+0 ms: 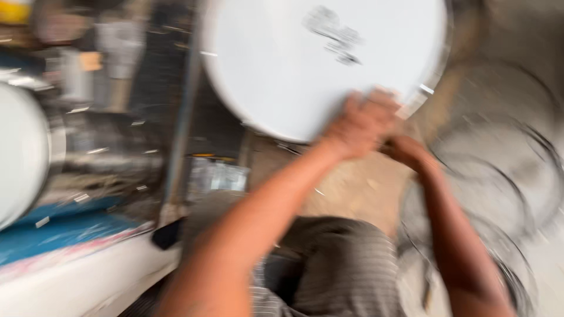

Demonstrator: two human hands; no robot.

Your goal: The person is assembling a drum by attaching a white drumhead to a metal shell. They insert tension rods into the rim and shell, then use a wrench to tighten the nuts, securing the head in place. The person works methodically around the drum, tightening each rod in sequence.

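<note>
Both hands grip the white drum, metal hoops beside.

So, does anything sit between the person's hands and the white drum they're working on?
Nothing visible does. The left hand already rests on the lower rim of the white drum, and the right hand sits just below that rim, though blur hides whether it touches. The metal hoops lie off to the right.

Bare forearms, grey striped garment (blurred) over the lap
</note>
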